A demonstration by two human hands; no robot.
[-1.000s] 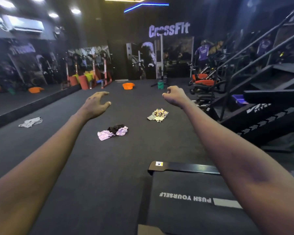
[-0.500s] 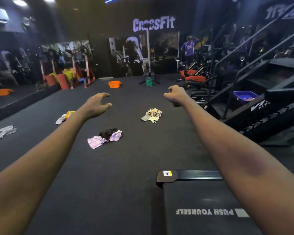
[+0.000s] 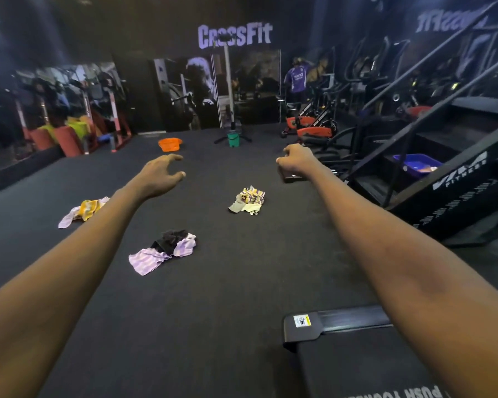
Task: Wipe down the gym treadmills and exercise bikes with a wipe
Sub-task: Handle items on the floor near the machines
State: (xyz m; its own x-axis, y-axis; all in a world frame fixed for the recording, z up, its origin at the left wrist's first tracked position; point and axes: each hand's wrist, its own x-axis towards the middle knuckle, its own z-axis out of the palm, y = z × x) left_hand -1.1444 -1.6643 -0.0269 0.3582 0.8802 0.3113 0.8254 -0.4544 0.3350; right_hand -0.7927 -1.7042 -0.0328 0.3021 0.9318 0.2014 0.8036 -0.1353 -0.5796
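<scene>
Reaching out over the floor [image 3: 242, 282], I had left hand [image 3: 158, 176] fingers apart and empty, right hand [image 3: 296, 162] fingers curled in on nothing, likely going for a rag [image 3: 161, 251] mid-floor. Treadmill [image 3: 357, 357] sat at the floor's near right edge, exercise bikes [image 3: 311, 124] by its far right corner.

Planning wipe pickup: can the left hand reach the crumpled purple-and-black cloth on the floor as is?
Probably not without stooping. The left hand is held out empty, well above the dark floor, and the crumpled purple-and-black cloth lies on that floor. Nothing covers or blocks the cloth.
</scene>
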